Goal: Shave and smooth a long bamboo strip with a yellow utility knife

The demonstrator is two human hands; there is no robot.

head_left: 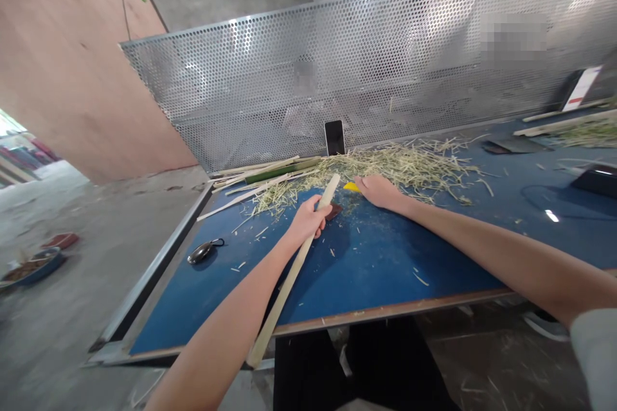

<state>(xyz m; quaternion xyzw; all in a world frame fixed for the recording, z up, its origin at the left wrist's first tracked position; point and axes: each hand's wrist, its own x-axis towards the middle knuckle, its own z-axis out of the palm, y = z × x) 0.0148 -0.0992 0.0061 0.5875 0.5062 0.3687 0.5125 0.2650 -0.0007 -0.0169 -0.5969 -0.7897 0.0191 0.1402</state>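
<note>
And here's your left hand (308, 221), fingers wrapped tight round the pale strip (289, 288), which slants up over the front of the bench (380, 263); your right hand (380, 191) has its grip closed on a yellow piece (351, 187), just beyond the strip's upper end. Whether that piece carries a blade, you can't tell from here; if it does, a slip toward your left fingers looks like the big danger, with that strip end so near. Watch the low end, too! It juts past the front edge beside your dark trousers (303, 372), so a knock from your leg could twist the strip in your grip. A dark brown piece (336, 210) sits right by your left fingers and might snag. Behind, the shavings (405, 167) crowd up to the perforated screen (308, 70), phone (334, 138) propped against it: push far and you'd likely plough in. Your best room? The blue stretch between your forearms, slivers scattered on it; leftward, mind the black oval object (202, 252).
</note>
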